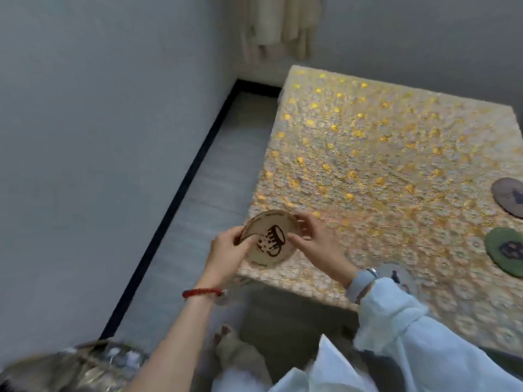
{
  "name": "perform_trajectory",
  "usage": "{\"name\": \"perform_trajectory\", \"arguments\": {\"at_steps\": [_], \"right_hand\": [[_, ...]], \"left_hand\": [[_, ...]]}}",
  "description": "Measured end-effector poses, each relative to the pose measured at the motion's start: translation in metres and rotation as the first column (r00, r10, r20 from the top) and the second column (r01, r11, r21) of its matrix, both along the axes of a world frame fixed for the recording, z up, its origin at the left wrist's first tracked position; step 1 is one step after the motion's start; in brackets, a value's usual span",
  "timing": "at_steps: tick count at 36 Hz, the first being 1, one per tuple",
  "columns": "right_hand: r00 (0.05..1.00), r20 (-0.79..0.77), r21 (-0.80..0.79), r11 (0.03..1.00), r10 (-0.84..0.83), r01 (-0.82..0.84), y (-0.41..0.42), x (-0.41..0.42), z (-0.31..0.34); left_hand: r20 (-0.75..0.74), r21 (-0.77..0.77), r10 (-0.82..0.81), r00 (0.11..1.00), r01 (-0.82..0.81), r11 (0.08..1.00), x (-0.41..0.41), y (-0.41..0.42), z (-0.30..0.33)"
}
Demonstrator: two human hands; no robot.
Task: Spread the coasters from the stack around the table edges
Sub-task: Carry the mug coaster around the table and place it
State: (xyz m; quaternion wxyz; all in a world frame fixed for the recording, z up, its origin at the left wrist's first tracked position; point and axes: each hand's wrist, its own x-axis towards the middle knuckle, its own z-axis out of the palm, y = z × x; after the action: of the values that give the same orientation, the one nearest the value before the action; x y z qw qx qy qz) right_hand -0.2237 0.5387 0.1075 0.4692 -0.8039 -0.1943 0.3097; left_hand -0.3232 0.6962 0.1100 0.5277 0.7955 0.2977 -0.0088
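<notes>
Both hands hold a tan coaster [270, 239] with a dark cup drawing, tilted above the table's near-left corner. The left hand [228, 250] grips its left rim, thumb on top; a red bracelet [202, 292] circles that wrist. The right hand [317, 241] pinches the right rim with thumb and fingers; its wrist wears a watch [360, 281] under a pale blue sleeve [418, 329].

The table [382, 154] carries a lacy white cloth with yellow flowers. A green coaster [506, 251] and a grey coaster [509, 196] lie near its right side, apart from each other and cut off by the frame. Grey floor and pale walls surround it.

The frame is blurred; whether more coasters sit under the tan one is unclear.
</notes>
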Motion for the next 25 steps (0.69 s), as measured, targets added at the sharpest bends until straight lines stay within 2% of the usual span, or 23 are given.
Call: {"name": "perform_trajectory", "arguments": {"at_steps": [4,6,9,12,17,21,25], "right_hand": [[0.964,-0.267,0.057,0.998,0.020,-0.005,0.078,-0.044,-0.011],[0.942,-0.335,0.089,0.995,-0.018,0.051,0.117,-0.061,-0.013],[0.963,-0.249,0.074,0.989,-0.103,0.125,0.165,-0.072,-0.013],[0.991,-0.056,0.009,0.992,-0.123,0.124,0.196,-0.067,-0.017],[0.980,0.181,-0.134,0.985,-0.085,0.111,0.224,-0.037,-0.029],[0.955,0.265,-0.190,0.964,-0.133,0.187,0.245,0.003,-0.044],[0.923,0.238,-0.170,0.923,-0.303,0.346,0.266,0.047,-0.054]], "left_hand": [[0.048,-0.146,0.189,0.981,-0.180,0.973,-0.049,0.072,0.008],[0.035,-0.203,0.244,0.969,-0.232,0.951,-0.065,0.106,0.008],[-0.065,-0.157,0.203,0.977,-0.211,0.965,-0.075,0.149,0.001],[-0.194,-0.050,0.170,0.966,-0.182,0.982,-0.071,0.183,-0.011],[-0.258,0.157,-0.015,0.966,0.057,0.986,-0.045,0.222,-0.022],[-0.265,0.244,-0.172,0.949,0.239,0.940,-0.008,0.258,-0.032],[-0.312,0.291,-0.284,0.907,0.375,0.880,0.044,0.294,-0.035]]}}
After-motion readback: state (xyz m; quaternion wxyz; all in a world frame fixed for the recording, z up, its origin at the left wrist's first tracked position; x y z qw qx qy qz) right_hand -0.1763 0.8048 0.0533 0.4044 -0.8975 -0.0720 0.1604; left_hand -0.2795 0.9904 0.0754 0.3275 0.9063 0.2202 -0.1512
